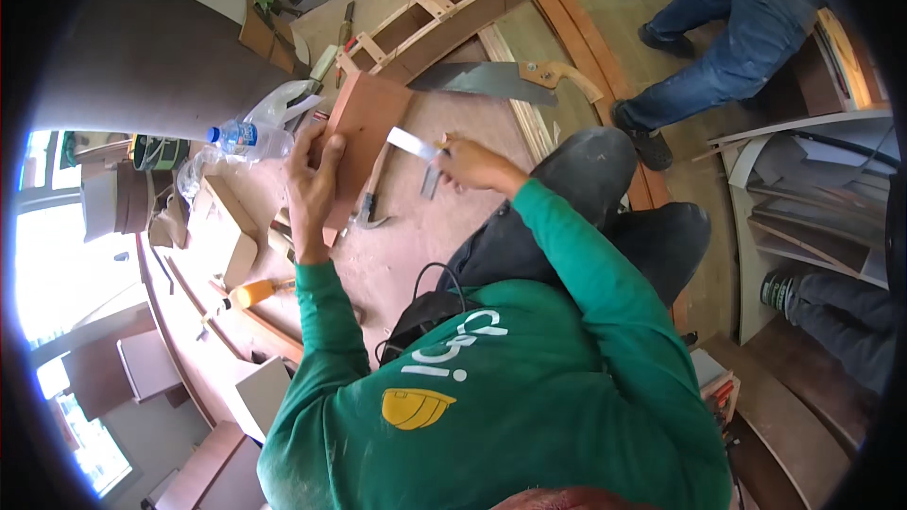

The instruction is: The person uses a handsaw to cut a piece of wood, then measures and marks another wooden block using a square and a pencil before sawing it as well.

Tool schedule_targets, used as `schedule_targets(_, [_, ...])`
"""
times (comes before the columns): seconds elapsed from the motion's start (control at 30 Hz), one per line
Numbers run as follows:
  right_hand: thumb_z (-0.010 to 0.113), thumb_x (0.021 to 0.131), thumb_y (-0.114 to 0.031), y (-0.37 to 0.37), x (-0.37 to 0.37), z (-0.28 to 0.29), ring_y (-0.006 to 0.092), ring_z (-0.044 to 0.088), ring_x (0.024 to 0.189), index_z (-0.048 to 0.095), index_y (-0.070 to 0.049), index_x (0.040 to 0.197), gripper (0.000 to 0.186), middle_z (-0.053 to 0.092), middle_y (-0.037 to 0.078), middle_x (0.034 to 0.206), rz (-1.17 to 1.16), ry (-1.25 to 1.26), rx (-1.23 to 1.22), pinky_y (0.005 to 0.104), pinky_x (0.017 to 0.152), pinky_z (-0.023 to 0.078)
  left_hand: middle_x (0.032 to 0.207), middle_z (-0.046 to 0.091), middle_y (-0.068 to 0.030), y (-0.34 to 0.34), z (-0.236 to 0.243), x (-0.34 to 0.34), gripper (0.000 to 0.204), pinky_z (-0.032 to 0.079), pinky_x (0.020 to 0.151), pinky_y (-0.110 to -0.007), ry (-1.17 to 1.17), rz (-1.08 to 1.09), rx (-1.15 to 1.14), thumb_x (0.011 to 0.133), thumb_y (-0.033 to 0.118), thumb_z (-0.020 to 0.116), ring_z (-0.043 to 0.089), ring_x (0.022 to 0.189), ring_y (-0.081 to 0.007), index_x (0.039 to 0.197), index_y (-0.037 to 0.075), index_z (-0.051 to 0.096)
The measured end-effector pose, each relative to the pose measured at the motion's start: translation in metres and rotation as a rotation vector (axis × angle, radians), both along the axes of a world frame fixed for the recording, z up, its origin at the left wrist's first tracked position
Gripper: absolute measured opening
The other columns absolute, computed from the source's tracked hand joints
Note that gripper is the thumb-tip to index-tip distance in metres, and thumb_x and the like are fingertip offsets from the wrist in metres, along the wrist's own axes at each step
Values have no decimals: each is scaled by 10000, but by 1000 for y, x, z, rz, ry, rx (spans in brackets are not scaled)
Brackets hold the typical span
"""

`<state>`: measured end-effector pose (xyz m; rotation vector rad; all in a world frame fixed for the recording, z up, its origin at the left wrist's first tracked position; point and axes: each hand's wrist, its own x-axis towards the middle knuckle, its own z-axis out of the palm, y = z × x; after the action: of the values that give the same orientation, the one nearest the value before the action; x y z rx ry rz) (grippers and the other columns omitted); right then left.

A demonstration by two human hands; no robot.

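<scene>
My left hand [310,179] is closed on a reddish-brown wooden board [368,113], held tilted at the middle of the view. To its right, my right hand [468,162] is closed on a pale flat strip [409,143]; a short grey metal piece [430,184] hangs below these fingers, and I cannot tell if the two are one tool. A claw hammer [371,208] lies between my hands on the pinkish worktop [354,293]. Beyond them lies a handsaw [463,82]. A plastic water bottle [244,140] is left of the board.
A slatted wooden box frame [444,5] lies at the back. A co-worker's legs [718,66] stand at upper right, beside stacked offcuts and shelving [812,208]. My crossed legs [586,208] are at right. A yellow-handled tool [255,293] and a cut wooden piece [227,231] lie left.
</scene>
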<state>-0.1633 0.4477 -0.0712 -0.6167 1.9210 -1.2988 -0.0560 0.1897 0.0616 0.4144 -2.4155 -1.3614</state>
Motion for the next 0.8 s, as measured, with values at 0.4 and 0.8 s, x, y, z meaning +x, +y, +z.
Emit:
schedule_targets(0.4, [708, 995, -497, 86, -194, 42, 475, 664, 1255, 514, 103, 1496, 805, 676, 336, 1353, -740, 400, 245, 539, 1061, 519, 1257, 741, -258, -11, -23, -100, 651, 552, 992, -505, -199, -125, -273, 1078, 548, 594, 710, 1169, -463, 1506, 57, 586])
schedule_targets(0.8, [821, 867, -590, 141, -212, 0, 367, 735, 1032, 740, 75, 1198, 747, 759, 260, 1073, -126, 260, 486, 440, 907, 561, 1052, 799, -230, 5, -44, -257, 530, 629, 884, -489, -553, -524, -1093, 976, 553, 683, 785, 1016, -373, 1053, 47, 822])
